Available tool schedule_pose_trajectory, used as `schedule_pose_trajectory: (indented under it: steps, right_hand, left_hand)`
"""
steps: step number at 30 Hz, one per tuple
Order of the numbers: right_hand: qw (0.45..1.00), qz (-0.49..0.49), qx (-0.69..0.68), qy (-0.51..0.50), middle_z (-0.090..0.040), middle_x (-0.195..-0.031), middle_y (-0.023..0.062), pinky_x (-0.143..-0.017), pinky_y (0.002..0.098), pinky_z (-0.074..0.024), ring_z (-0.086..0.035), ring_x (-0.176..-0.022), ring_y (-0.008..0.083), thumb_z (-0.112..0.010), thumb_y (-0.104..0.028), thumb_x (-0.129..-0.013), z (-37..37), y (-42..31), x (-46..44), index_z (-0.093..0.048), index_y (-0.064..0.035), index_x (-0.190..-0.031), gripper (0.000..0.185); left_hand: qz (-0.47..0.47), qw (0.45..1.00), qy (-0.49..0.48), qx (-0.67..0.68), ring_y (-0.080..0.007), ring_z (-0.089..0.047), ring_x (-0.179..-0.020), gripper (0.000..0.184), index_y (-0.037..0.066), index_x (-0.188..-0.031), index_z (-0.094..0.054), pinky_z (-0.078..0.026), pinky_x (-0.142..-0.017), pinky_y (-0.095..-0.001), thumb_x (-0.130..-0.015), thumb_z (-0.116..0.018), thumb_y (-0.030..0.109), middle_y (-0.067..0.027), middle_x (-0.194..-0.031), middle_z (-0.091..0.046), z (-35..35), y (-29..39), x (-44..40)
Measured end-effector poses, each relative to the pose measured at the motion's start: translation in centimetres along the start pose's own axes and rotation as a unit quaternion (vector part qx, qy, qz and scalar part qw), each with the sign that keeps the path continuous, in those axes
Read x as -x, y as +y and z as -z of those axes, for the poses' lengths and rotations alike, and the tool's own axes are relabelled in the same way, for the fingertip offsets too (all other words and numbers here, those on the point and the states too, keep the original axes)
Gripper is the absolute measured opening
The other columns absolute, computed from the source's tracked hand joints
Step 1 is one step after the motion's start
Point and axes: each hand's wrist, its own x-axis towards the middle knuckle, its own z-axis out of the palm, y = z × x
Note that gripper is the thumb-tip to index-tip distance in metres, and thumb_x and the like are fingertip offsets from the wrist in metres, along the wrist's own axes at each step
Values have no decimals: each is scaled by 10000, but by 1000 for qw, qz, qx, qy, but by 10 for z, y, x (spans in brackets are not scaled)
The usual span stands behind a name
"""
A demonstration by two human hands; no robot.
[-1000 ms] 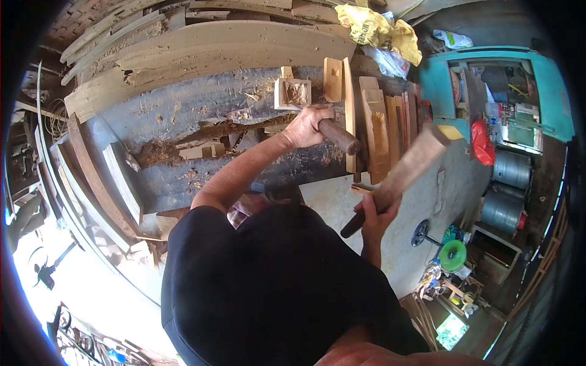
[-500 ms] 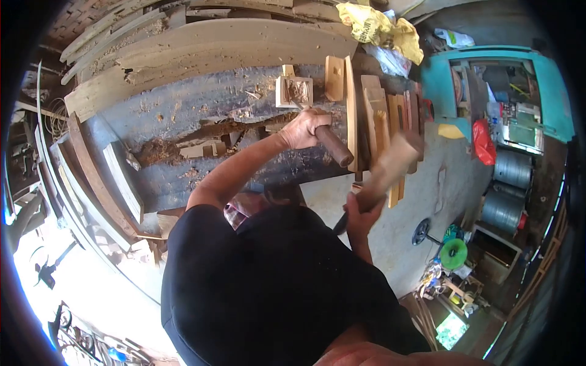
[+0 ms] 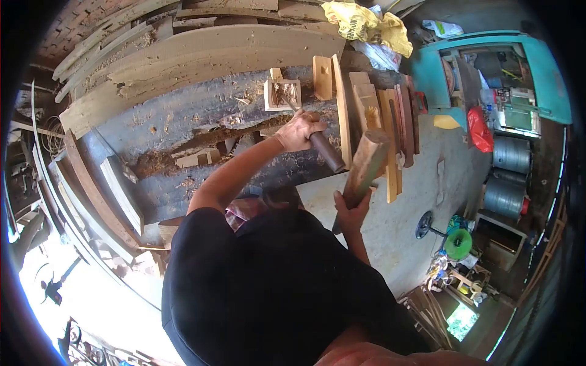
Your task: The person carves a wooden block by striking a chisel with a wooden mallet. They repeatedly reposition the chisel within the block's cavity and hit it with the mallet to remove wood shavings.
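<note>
My left hand is wrapped around a chisel with a thick dark brown handle. The blade slants up and left into a hollowed square wooden block, whose cavity holds chips and shavings. My right hand grips a heavy wooden mallet, its round end raised to the right of the chisel handle and apart from it in the picture. The block rests on a worn dark workbench.
Wooden strips stand in a row right of the block. Behind the bench lies a long curved plank. A yellow sack sits at the back. To the right are a teal cabinet, metal drums and a green-centred fan.
The mallet's raised end has moved left, nearer the chisel handle, and is less blurred. My left hand still holds the chisel at the block. The whole view has shifted slightly.
</note>
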Motion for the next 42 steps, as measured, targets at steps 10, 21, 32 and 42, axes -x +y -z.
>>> schedule_pose_trajectory:
  steps: [10, 21, 32, 42]
  right_hand:
    - [993, -47, -111, 6, -550, -822, 79, -510, 268, -485, -564, -585, 143, -732, -63, -795, 26, -26, 11, -346, -9, -1267, 612]
    - [995, -28, -93, -7, -545, -831, 78, -518, 265, -487, -556, -586, 134, -718, -51, -802, 30, -25, 6, -360, -10, -1237, 565]
    - [993, -63, -98, -25, -516, -971, 121, -557, 280, -537, -583, -724, 156, -784, -152, -775, 31, -35, 5, -311, 35, -1306, 735]
    - [997, -62, -33, -22, -531, -1105, 177, -908, 381, -436, -535, -1024, 254, -820, -240, -729, 30, -26, 3, -360, 70, -1308, 801]
  left_hand:
    - [27, 985, 113, 125, -371, -627, -820, 296, 61, -849, -568, -498, -721, -449, -590, -707, 25, -148, -791, -617, 3, 27, -31]
    - [35, 983, 129, 124, -389, -625, -820, 324, 57, -907, -563, -489, -699, -438, -620, -700, -3, -166, -803, -619, 3, 28, -32]
    - [4, 982, 87, 170, -368, -647, -783, 278, 41, -840, -552, -501, -679, -425, -612, -706, 2, -161, -769, -624, 17, 24, -32]
    - [10, 981, 85, 172, -357, -645, -774, 298, 47, -859, -551, -504, -691, -415, -608, -705, -1, -144, -774, -615, 32, 23, -23]
